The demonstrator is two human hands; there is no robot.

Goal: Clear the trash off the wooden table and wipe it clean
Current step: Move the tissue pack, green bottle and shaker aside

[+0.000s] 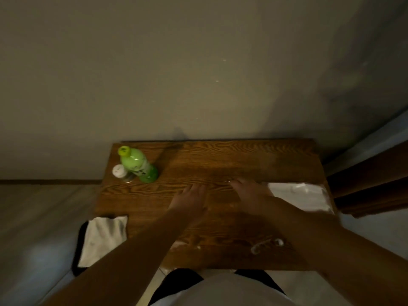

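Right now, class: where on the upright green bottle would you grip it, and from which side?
Grip the green bottle around its mid-body, coming from its right with the left hand. It stands upright with open table on that side, while the small white-capped container crowds its left.

A plain wall [176, 62] rises behind, floor [33, 206] at left.

The brown wood-grain desk [220, 160] stands against a wall. A crumpled clear-and-white plastic wrapper [301, 196] lies flat at its right edge. Small white scraps [265, 245] lie near the front edge. A white cloth [103, 238] overhangs the front-left corner.
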